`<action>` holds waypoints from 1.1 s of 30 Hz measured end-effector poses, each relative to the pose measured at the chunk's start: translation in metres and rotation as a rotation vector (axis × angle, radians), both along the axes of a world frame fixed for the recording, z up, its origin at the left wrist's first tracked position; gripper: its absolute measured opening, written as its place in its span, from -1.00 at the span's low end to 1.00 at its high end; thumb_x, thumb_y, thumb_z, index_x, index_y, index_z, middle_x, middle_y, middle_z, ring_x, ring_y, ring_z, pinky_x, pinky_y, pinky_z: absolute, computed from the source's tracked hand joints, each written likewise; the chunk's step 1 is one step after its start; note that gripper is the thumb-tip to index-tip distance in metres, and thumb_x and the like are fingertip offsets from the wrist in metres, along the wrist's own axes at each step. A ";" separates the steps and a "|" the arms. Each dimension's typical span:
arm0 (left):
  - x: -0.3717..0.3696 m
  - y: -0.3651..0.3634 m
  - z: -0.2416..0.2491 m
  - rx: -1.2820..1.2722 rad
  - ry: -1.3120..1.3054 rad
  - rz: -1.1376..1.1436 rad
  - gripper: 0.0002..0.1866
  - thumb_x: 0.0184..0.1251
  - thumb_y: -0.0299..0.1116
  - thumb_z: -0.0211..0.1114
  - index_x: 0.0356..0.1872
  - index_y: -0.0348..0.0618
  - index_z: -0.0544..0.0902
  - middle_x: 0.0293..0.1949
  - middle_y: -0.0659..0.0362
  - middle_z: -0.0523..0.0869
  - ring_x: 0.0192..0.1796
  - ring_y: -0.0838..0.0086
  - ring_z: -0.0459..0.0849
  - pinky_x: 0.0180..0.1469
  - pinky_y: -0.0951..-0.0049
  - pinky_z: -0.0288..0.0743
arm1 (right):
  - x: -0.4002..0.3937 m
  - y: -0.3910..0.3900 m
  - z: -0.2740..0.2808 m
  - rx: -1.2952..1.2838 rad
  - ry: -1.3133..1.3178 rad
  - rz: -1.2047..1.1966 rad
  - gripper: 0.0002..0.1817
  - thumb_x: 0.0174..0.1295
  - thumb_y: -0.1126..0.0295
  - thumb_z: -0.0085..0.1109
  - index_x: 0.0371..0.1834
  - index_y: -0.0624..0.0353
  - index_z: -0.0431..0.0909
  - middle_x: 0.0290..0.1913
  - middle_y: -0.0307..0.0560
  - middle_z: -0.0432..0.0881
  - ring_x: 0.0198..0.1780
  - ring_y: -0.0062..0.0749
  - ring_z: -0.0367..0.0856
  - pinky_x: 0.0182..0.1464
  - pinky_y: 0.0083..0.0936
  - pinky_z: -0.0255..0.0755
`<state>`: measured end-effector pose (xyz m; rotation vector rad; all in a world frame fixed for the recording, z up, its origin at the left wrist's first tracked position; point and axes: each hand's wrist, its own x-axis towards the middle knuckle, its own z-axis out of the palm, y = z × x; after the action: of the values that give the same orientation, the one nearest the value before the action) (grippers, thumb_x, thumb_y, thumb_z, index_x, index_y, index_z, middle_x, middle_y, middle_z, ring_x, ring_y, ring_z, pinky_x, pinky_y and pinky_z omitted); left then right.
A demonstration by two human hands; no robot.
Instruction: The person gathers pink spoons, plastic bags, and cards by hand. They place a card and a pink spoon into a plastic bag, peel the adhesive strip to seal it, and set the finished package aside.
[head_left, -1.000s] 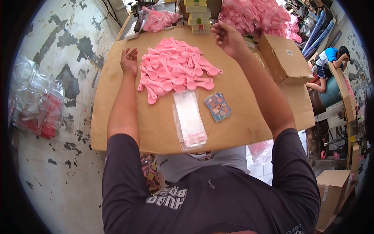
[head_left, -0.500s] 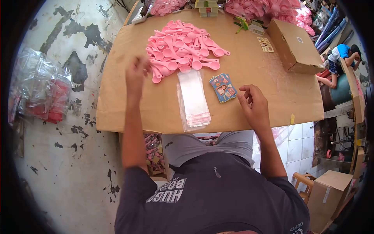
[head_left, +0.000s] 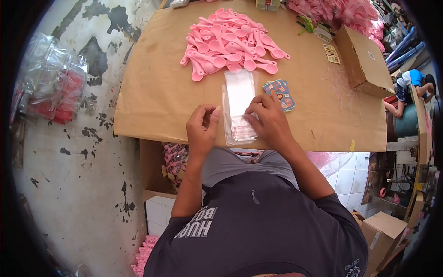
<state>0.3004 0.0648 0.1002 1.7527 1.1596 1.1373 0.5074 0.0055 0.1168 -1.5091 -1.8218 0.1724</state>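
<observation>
A stack of clear plastic bags point(head_left: 240, 92) lies at the near middle of the table. My right hand point(head_left: 272, 121) is over the stack's right edge, thumb and forefinger nearly together on the top bag; whether a bag is caught between them is hidden. Just left of the stack, my left hand point(head_left: 202, 129) is raised with loosely curled fingers, thumb apart, nothing visible in it. Beyond the bags rises a heap of pink measuring spoons point(head_left: 230, 41). Partly behind my right hand sits a stack of blue printed cards point(head_left: 280, 92).
An upright cardboard box point(head_left: 364, 62) stands at the table's right, beside a loose printed card point(head_left: 331, 53) and a green tool point(head_left: 304, 25). More pink spoons in plastic point(head_left: 332, 11) lie at the back. Another person point(head_left: 410, 85) sits at far right.
My left hand has come from beside the spoon heap down to the left of the bags. My right hand has moved left from beside the cards onto the bags. The view has shifted.
</observation>
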 end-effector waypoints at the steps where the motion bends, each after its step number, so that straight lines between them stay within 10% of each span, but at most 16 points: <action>1: -0.003 0.001 -0.002 -0.071 -0.089 -0.022 -0.79 0.51 -0.32 0.30 -0.19 -0.31 0.69 -0.36 0.21 0.69 -0.39 0.59 0.56 -0.29 0.52 0.46 | 0.001 0.000 0.003 0.010 0.049 -0.018 -0.87 0.14 0.43 0.44 -0.27 0.15 0.70 -0.13 -0.09 0.58 -0.02 -0.12 0.49 -0.02 -0.27 0.43; 10: 0.008 -0.012 0.035 -0.738 -0.478 -0.581 -0.63 0.60 -0.20 0.22 0.03 -0.39 0.69 -0.26 0.20 0.78 -0.25 0.61 0.71 -0.21 0.60 0.54 | 0.005 -0.039 0.058 0.111 -0.054 0.191 -0.90 0.10 0.44 0.41 -0.32 0.06 0.70 -0.04 -0.16 0.64 0.00 -0.20 0.54 0.04 -0.32 0.49; 15: 0.022 -0.014 0.028 -0.777 -0.590 -0.503 -0.72 0.54 -0.34 0.27 0.07 -0.35 0.64 -0.11 0.02 0.77 -0.13 0.48 0.75 -0.03 0.52 0.63 | 0.038 -0.039 0.041 0.056 0.186 0.067 -0.74 0.15 0.25 0.47 -0.20 0.14 0.67 -0.08 -0.11 0.63 0.02 -0.14 0.55 0.08 -0.23 0.47; 17: 0.026 -0.016 0.035 -0.828 -0.674 -0.516 -0.70 0.53 -0.36 0.28 0.14 -0.32 0.59 -0.06 -0.03 0.77 -0.05 0.40 0.76 0.01 0.47 0.66 | 0.051 -0.033 0.030 -0.045 0.119 -0.450 -0.61 0.21 0.11 0.46 -0.14 0.18 0.62 -0.15 -0.05 0.60 -0.03 -0.11 0.53 0.05 -0.16 0.44; 20: 0.037 -0.022 0.044 -0.871 -0.773 -0.474 -0.62 0.52 -0.40 0.28 0.26 -0.26 0.48 0.01 -0.11 0.76 0.07 0.27 0.77 0.09 0.37 0.70 | 0.064 -0.023 0.003 -0.107 0.038 -0.571 -0.57 0.25 0.05 0.41 -0.12 0.19 0.59 -0.20 -0.02 0.57 -0.07 -0.12 0.51 -0.02 -0.17 0.42; 27: 0.049 -0.019 0.028 -0.736 -0.844 -0.329 -0.63 0.50 -0.45 0.30 0.24 -0.26 0.50 0.09 -0.11 0.73 0.10 0.24 0.77 0.16 0.33 0.70 | 0.079 -0.018 -0.003 -0.237 0.229 -0.557 -0.61 0.28 0.10 0.39 -0.27 0.27 0.61 -0.27 0.00 0.59 -0.21 -0.11 0.56 -0.12 -0.19 0.44; 33: 0.056 -0.017 0.036 -0.720 -0.977 -0.245 -0.64 0.53 -0.39 0.28 0.25 -0.27 0.51 0.21 -0.10 0.67 0.24 0.23 0.69 0.30 0.30 0.61 | 0.070 -0.028 0.006 0.171 0.354 -0.566 -0.78 0.37 0.31 0.31 -0.18 0.29 0.71 -0.32 -0.08 0.66 -0.34 -0.37 0.63 -0.34 -0.40 0.43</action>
<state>0.3559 0.0474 0.1357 0.6056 0.5833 1.0315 0.5773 -0.0228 0.1226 -1.6829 -1.0598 0.0052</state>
